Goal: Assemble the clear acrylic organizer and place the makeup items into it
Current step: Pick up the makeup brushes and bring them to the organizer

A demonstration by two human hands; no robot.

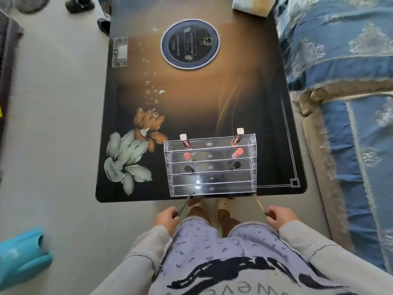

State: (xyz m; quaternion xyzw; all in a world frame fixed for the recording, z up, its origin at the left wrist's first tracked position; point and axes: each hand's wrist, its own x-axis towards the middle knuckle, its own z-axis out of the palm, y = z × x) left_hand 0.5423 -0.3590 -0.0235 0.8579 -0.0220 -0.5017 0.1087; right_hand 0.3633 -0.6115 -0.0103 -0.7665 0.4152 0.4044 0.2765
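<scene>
My left hand [167,218] holds a thin dark makeup pencil [185,204], fingers [170,211] curled round its lower end. My right hand [280,217] grips a thin pale tan pencil [260,206] the same way. Both pencils reach the front of the clear acrylic stepped organizer [210,177], which stands at the near edge of the dark glossy flower-printed table [191,103]. Its three back steps each carry a pair of items: pale-capped tubes [185,141], red tubes [188,156], black items [189,168]. A blue patterned sofa [350,60] lies to my right.
</scene>
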